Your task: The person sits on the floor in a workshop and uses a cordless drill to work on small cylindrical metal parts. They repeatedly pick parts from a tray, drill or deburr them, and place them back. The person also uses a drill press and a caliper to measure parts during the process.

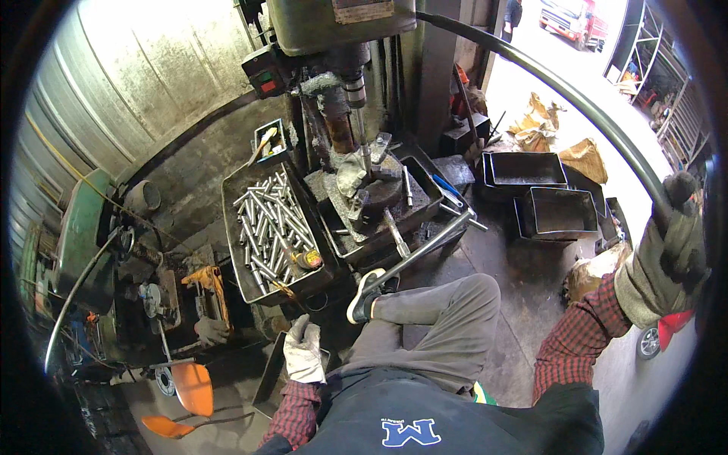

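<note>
- The long dark lever [557, 80], the thing in hand, runs from the drill press head [341, 29] at the top, across the upper right, down to the person's right side.
- The right hand [677, 239], in a dark grey glove, is wrapped around the lever's lower end, clenched on it.
- The left hand [304, 353], in a pale glove, is raised near the person's lap with its fingers pointing up, just beside a dark tray [271, 383]; I cannot tell whether it grasps anything.
- Below the press head, the chuck [354, 92] carries a drill bit that points down at a clamping fixture [353, 176] strewn with metal shavings.
- Left of the fixture, a deep bin [233, 239] holds many metal pins [267, 216], with a yellow-and-red object [306, 259] on top.
- A switch box [265, 74] with green and red buttons sits left of the press column.
- Farther right stand black boxes [561, 214].
- An orange seat [193, 388] is at lower left.
- Outside, a red truck [572, 21] is parked.
</note>
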